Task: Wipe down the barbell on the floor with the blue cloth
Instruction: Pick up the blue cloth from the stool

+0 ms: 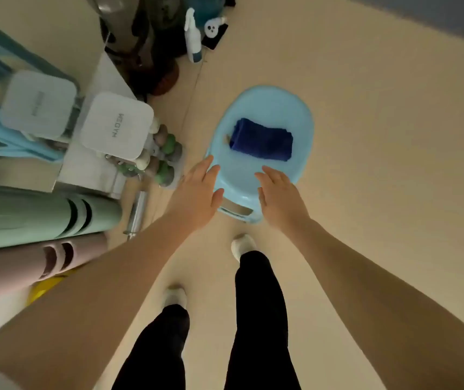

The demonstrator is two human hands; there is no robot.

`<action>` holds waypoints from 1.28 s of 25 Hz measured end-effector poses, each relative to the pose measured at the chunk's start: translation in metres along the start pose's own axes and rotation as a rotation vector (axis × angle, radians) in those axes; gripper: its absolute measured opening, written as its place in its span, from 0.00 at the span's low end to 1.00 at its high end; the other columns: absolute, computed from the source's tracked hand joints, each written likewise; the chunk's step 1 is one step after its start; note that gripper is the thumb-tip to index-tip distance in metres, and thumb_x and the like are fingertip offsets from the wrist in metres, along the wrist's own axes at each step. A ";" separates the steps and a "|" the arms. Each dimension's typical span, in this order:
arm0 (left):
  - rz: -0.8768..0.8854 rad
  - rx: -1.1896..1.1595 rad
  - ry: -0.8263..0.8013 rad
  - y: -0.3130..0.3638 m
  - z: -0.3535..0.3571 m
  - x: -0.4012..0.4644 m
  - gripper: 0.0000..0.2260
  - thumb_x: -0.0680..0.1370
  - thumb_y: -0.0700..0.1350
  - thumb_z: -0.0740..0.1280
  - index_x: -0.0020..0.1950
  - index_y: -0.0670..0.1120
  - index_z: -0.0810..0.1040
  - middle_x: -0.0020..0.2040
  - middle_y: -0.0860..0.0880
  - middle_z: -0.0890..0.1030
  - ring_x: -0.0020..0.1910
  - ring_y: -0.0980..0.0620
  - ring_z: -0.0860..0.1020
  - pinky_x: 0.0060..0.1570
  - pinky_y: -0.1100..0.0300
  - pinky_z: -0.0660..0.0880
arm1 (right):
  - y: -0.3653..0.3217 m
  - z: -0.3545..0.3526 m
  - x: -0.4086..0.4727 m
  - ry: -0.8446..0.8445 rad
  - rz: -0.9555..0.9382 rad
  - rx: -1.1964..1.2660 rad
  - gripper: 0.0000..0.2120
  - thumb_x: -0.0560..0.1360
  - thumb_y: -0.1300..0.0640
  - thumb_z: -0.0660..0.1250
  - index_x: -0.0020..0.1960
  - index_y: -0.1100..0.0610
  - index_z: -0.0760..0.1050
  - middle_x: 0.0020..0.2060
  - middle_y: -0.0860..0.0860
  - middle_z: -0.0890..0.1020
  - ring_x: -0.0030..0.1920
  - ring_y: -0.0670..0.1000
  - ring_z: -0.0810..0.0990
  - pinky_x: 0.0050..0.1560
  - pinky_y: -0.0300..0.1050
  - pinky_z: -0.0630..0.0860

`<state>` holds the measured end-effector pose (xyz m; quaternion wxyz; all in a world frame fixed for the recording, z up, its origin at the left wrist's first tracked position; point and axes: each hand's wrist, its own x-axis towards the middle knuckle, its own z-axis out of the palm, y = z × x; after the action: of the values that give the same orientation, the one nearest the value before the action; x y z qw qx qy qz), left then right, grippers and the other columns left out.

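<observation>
A folded dark blue cloth (261,139) lies on top of a light blue plastic stool (267,106) standing on the beige floor. My left hand (197,192) and my right hand (280,197) are stretched out with fingers straight, side by side over the stool's near edge, short of the cloth. Neither holds anything. The shiny metal end of a barbell (138,211) lies on the floor left of the stool, beside the rolled mats; the rest of it is hidden.
Rolled green (42,218) and pink (36,263) mats lie at the left. Two white square boxes (117,125) and small coloured dumbbells (163,159) sit behind them. A white spray bottle (192,38) stands at the back. My feet in white shoes stand below the stool.
</observation>
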<state>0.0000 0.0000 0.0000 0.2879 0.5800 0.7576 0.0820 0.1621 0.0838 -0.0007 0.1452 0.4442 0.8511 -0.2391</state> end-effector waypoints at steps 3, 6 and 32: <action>-0.157 -0.092 0.047 -0.003 0.020 0.047 0.23 0.80 0.47 0.57 0.74 0.41 0.58 0.76 0.44 0.54 0.75 0.45 0.54 0.73 0.49 0.56 | 0.034 0.005 0.074 0.014 0.043 0.056 0.20 0.81 0.59 0.52 0.73 0.57 0.60 0.76 0.56 0.54 0.75 0.58 0.54 0.73 0.52 0.57; -0.290 -0.205 0.063 -0.004 0.039 0.079 0.23 0.81 0.47 0.56 0.74 0.42 0.57 0.77 0.46 0.52 0.75 0.46 0.53 0.73 0.51 0.55 | 0.064 0.015 0.125 -0.058 0.133 0.004 0.24 0.80 0.61 0.54 0.75 0.53 0.55 0.76 0.59 0.47 0.76 0.61 0.48 0.74 0.53 0.54; -0.749 -0.463 0.347 -0.186 0.047 -0.223 0.15 0.77 0.43 0.63 0.63 0.43 0.69 0.51 0.42 0.79 0.48 0.41 0.78 0.45 0.52 0.73 | -0.247 0.145 0.000 -0.069 -0.712 0.111 0.13 0.77 0.63 0.61 0.59 0.60 0.77 0.65 0.58 0.75 0.58 0.59 0.78 0.52 0.50 0.73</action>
<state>-0.0934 -0.2749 -0.0481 0.2887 0.1654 0.9133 0.2349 -0.0372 -0.1150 -0.0542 0.0569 0.1190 0.9328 -0.3355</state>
